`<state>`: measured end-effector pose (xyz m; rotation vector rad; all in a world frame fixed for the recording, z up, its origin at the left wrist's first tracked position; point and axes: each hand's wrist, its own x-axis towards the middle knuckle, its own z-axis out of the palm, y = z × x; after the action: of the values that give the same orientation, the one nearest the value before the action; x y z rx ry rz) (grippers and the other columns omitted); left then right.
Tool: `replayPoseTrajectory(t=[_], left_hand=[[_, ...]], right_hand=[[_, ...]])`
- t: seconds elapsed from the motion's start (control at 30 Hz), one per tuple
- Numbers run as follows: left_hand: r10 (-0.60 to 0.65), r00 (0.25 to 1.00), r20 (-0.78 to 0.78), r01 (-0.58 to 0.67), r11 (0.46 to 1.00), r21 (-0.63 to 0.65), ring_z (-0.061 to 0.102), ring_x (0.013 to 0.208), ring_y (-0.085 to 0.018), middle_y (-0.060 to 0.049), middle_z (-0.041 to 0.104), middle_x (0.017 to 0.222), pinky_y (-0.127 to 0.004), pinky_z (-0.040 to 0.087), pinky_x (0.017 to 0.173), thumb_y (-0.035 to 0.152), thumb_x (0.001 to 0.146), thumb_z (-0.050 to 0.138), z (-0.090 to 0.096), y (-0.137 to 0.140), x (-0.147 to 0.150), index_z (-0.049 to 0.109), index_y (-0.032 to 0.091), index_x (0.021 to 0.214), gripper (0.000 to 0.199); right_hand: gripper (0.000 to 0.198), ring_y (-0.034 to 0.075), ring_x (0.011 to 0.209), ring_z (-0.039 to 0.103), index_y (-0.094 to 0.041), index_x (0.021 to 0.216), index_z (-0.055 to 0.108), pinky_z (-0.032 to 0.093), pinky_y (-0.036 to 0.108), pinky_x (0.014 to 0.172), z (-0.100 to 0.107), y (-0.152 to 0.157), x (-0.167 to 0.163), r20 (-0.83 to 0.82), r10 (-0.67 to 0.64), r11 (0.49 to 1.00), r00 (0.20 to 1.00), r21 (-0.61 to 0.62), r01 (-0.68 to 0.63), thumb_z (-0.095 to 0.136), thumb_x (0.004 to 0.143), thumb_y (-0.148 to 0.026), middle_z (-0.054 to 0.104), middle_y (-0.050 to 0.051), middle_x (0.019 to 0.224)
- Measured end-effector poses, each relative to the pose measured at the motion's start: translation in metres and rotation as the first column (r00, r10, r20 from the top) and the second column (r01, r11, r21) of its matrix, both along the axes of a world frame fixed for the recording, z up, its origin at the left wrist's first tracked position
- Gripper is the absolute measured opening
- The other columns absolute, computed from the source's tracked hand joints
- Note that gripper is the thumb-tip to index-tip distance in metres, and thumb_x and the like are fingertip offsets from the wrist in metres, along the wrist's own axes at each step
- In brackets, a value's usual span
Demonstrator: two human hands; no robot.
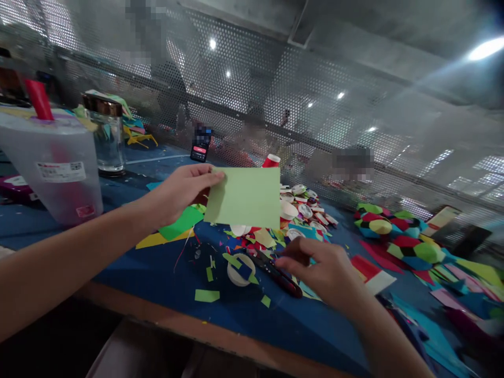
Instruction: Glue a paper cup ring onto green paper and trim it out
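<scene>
My left hand [179,191] pinches the left edge of a light green sheet of paper [246,197] and holds it above the table. My right hand [321,262] hovers lower on the right, its fingers loosely curled and the thumb apart from them. Nothing shows in it. Beneath its fingertips lies a pair of scissors [289,286] with dark red handles. A round white lid [240,272] with green and blue paper scraps on it sits to the left of the scissors. Small green offcuts [207,296] are scattered nearby.
Behind the sheet, a heap of paper scraps and white lids [305,210] spreads beside a red cup [271,160]. On the left stand a large plastic cup [59,168] and a glass jar [106,139]. A phone [200,149] leans at the back. Colourful paper balls [417,252] lie right.
</scene>
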<state>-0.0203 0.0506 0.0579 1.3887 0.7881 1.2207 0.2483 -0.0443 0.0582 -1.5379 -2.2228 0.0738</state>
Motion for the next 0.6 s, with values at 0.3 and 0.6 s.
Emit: replayPoseTrajectory(t=[0.3, 0.6], left_hand=[[0.086, 0.976, 0.202, -0.030, 0.964, -0.264, 0.062, 0.068, -0.011, 0.001, 0.070, 0.073, -0.021, 0.052, 0.061, 0.028, 0.083, 0.068, -0.004, 0.008, -0.020, 0.067, 0.015, 0.087, 0.013], [0.172, 0.906, 0.387, -0.100, 0.975, -0.198, 0.052, 0.050, -0.006, 0.004, 0.066, 0.069, -0.016, 0.048, 0.049, 0.020, 0.097, 0.048, -0.004, 0.028, -0.033, 0.065, 0.015, 0.088, 0.020]], right_hand=[[0.016, 0.024, 0.084, 0.064, -0.018, 0.094, 0.072, 0.051, 0.037, 0.075, -0.046, 0.004, -0.035, -0.015, 0.302, 0.950, 0.953, 0.090, -0.300, 0.061, 0.090, -0.029, 0.072, 0.008, 0.087], [0.044, 0.028, 0.099, 0.064, -0.017, 0.115, 0.066, 0.052, 0.043, 0.083, -0.033, 0.027, -0.055, -0.371, 0.008, 0.991, 0.929, -0.124, -0.058, 0.074, 0.076, -0.037, 0.069, 0.012, 0.108]])
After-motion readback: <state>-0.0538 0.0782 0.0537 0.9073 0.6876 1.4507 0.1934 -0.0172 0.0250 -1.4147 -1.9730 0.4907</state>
